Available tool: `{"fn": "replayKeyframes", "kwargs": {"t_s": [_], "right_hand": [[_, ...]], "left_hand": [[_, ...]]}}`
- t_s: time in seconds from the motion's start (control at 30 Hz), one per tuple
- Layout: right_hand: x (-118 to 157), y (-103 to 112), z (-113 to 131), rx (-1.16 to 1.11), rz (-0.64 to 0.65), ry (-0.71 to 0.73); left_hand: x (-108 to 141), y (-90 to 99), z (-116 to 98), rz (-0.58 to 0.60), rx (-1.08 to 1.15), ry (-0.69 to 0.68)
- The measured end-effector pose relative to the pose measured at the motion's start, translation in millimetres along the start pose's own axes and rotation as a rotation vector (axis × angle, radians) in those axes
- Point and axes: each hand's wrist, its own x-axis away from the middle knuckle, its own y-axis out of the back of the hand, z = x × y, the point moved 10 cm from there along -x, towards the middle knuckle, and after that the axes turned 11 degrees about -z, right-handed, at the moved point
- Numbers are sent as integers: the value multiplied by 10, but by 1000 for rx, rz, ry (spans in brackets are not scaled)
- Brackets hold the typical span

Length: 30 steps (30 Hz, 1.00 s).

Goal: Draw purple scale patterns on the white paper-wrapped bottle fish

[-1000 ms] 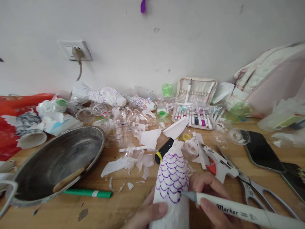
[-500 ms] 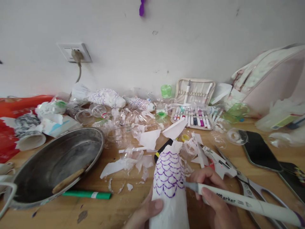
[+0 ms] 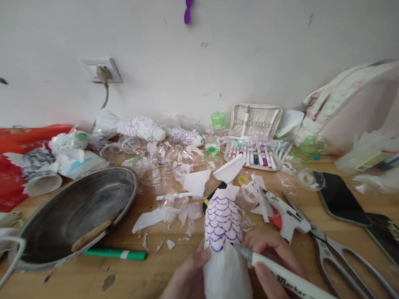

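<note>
A white paper-covered fish shape (image 3: 227,270) stands near the front of the table, its narrow end pointing away from me. Purple scale arcs cover its far half; the near part is plain white. My left hand (image 3: 190,272) grips it from the left, thumb on its side. In my right hand (image 3: 274,253) is a white marker (image 3: 280,272), pinched between thumb and fingers. Its dark tip is at the fish's surface, by the lowest row of scales; whether it touches I cannot tell. Behind the fish lies a black and yellow tool (image 3: 212,197), partly hidden.
A metal basin (image 3: 134,182) holding a brown stick stands left, a green tube (image 3: 131,254) before it. Paper scraps and clear plastic litter the middle. Scissors (image 3: 324,249), a white utility-type tool (image 3: 288,216) and phones (image 3: 343,197) lie right. Behind are two scaled fish (image 3: 143,128) and a marker case (image 3: 255,112).
The marker tip has moved left and slightly up, from the fish's right edge to nearer its middle. The fish has turned a little in my left hand.
</note>
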Motion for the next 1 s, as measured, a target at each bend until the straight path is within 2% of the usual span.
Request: {"fn": "replayKeyframes", "kwargs": {"t_s": [0.1,0.2,0.43,0.57,0.83,1.0], "right_hand": [[19,-15,104,52,-11,120],[32,-19,125,70,-4,157],[34,-19,89,98,11,173],[42,-37,40,129,61,160],[31,-36,62,150,77,167],[-3,-33,36,164,141,131]], "left_hand": [[24,4,14,-21,-35,-13],[42,18,32,-45,-75,-14],[32,4,10,-53,-78,-45],[31,2,-18,-57,-78,-70],[38,39,-3,-79,-18,-22],[49,14,-23,-69,-10,-3]]}}
